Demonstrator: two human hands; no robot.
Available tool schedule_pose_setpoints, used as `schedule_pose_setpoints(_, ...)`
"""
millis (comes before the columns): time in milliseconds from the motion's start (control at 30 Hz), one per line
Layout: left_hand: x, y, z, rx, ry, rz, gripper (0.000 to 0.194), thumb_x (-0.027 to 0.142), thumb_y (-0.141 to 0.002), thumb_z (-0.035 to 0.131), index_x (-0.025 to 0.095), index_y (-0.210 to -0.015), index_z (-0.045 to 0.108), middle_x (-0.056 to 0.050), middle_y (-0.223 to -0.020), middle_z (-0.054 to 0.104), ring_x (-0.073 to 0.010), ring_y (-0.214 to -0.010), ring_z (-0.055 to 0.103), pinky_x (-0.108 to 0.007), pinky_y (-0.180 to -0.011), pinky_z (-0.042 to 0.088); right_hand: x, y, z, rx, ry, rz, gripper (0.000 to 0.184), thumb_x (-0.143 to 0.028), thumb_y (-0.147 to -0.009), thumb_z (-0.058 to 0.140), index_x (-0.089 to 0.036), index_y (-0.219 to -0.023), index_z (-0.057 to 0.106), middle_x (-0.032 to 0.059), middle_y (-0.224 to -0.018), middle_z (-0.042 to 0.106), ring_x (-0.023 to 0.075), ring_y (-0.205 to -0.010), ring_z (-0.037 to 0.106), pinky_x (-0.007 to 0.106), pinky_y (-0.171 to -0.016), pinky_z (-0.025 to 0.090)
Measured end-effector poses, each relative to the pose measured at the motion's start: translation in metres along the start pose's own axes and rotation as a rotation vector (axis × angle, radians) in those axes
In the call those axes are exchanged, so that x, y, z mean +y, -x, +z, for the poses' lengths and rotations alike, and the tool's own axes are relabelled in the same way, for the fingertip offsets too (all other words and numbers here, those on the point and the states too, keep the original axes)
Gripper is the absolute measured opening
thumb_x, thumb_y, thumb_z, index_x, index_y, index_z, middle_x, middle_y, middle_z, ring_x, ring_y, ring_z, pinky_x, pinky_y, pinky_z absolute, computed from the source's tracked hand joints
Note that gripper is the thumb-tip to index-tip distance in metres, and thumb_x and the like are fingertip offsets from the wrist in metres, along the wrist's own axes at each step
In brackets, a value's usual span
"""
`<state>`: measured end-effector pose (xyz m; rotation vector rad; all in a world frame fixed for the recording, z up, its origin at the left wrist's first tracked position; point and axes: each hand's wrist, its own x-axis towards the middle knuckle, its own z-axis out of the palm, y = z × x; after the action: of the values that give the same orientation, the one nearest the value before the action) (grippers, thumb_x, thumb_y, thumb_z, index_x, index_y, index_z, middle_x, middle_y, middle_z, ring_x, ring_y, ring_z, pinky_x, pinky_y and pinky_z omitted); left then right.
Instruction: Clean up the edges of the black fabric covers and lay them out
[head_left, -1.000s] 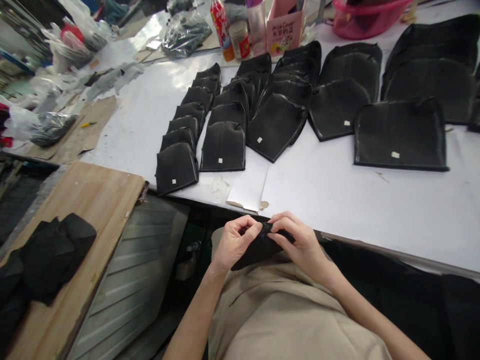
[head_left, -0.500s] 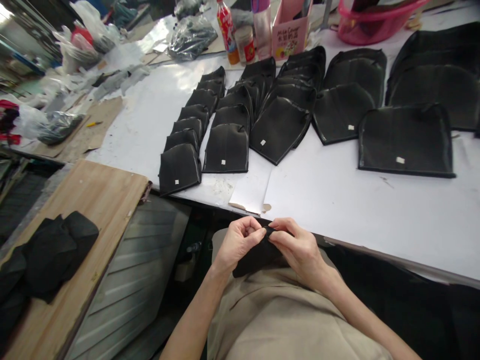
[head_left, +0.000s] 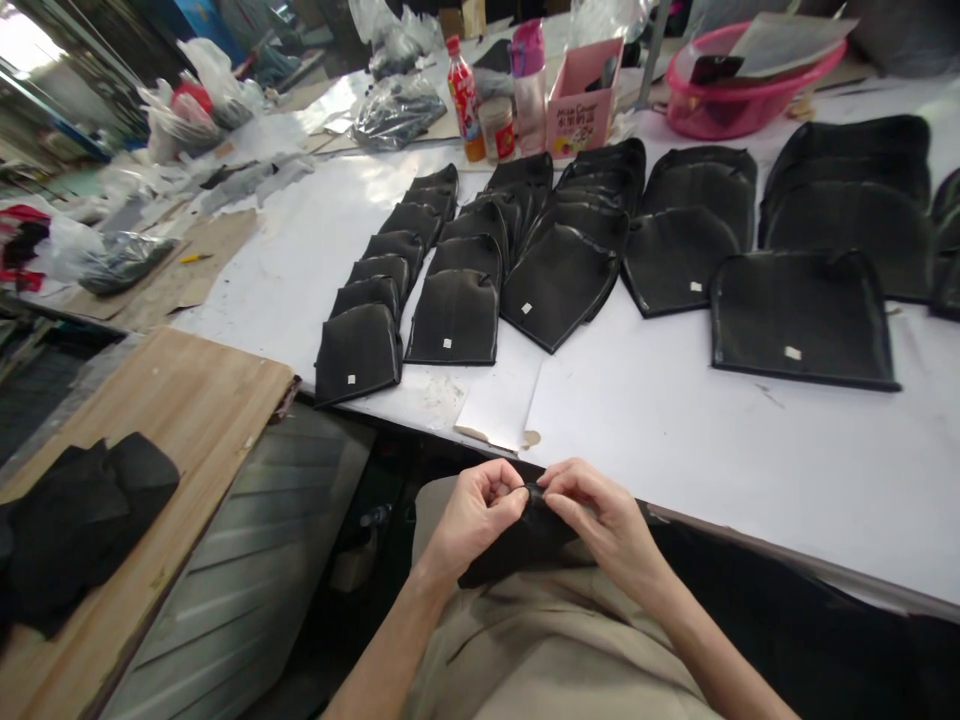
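Since the earlier frame my view has tilted up a little, and the hands sit lower in it, a bit closer together. My left hand (head_left: 472, 515) and right hand (head_left: 600, 515) both pinch the top edge of a black cloth piece (head_left: 517, 540) over my lap, just below the table (head_left: 750, 440) edge. Fingers are curled, thumbs meeting, I think to work one small spot. Finished black pieces (head_left: 457, 315) lie in rows on the table.

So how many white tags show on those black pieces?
5 tags, one on each row's front piece, left to right along the table; overlapped pieces may hide more.
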<state>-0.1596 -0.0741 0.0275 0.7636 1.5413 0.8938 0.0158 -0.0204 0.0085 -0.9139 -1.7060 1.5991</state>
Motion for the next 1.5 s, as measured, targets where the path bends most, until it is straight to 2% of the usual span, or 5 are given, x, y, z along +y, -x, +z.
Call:
schedule_pose_setpoints(133, 0.001, 0.001, 0.002, -0.015, -0.031, 0.008, 0.018, 0.029, -0.076, 0.065, 0.016, -0.068, 0.055, 0.005, -0.055, 0.044, -0.0074, -0.050, 0.035, -0.019, -0.048, 0.027, 0.003, -0.003, 0.001, -0.052, -0.163, 0.210, 0.022, -0.039, -0.093, 0.061, -0.019, -0.084, 0.062, -0.0008, -0.072, 0.058, 0.0129, -0.064, 0.053, 0.024, -0.058, 0.043)
schedule_pose_setpoints(233, 0.000, 0.001, 0.003, -0.021, -0.052, 0.023, 0.017, 0.026, -0.075, 0.065, 0.016, -0.068, 0.055, 0.005, -0.056, 0.045, -0.0076, -0.051, 0.036, -0.019, -0.049, 0.028, 0.003, -0.005, 0.003, -0.090, -0.252, 0.257, 0.024, -0.042, -0.089, 0.066, -0.018, -0.088, 0.062, -0.0011, -0.074, 0.060, 0.0122, -0.065, 0.054, 0.023, -0.059, 0.044)
schedule_pose_setpoints(500, -0.004, 0.001, 0.005, -0.049, -0.018, 0.065, 0.015, 0.023, -0.076, 0.062, 0.016, -0.067, 0.052, 0.005, -0.057, 0.042, -0.0075, -0.053, 0.034, -0.019, -0.049, 0.027, -0.008, -0.011, 0.001, -0.117, -0.369, 0.298, 0.029, -0.042, -0.080, 0.075, -0.017, -0.087, 0.061, -0.0012, -0.076, 0.061, 0.0114, -0.068, 0.057, 0.023, -0.063, 0.045)
schedule_pose_setpoints(1133, -0.017, 0.001, 0.004, -0.124, 0.001, 0.077, 0.016, 0.026, -0.080, 0.063, 0.015, -0.073, 0.054, 0.005, -0.062, 0.044, -0.0071, -0.056, 0.035, -0.019, -0.051, 0.027, -0.002, -0.004, 0.001, -0.158, -0.431, 0.343, 0.025, -0.036, -0.084, 0.072, -0.017, -0.091, 0.059, -0.0008, -0.080, 0.057, 0.0113, -0.072, 0.052, 0.024, -0.066, 0.039)
schedule_pose_setpoints(1500, -0.008, 0.004, 0.005, -0.150, -0.048, 0.071, 0.015, 0.024, -0.079, 0.063, 0.015, -0.072, 0.053, 0.004, -0.065, 0.046, -0.0068, -0.058, 0.036, -0.018, -0.052, 0.028, -0.009, -0.001, -0.002, -0.142, -0.438, 0.359, 0.019, -0.031, -0.084, 0.071, -0.018, -0.092, 0.060, -0.0005, -0.081, 0.058, 0.0119, -0.074, 0.053, 0.025, -0.067, 0.040)
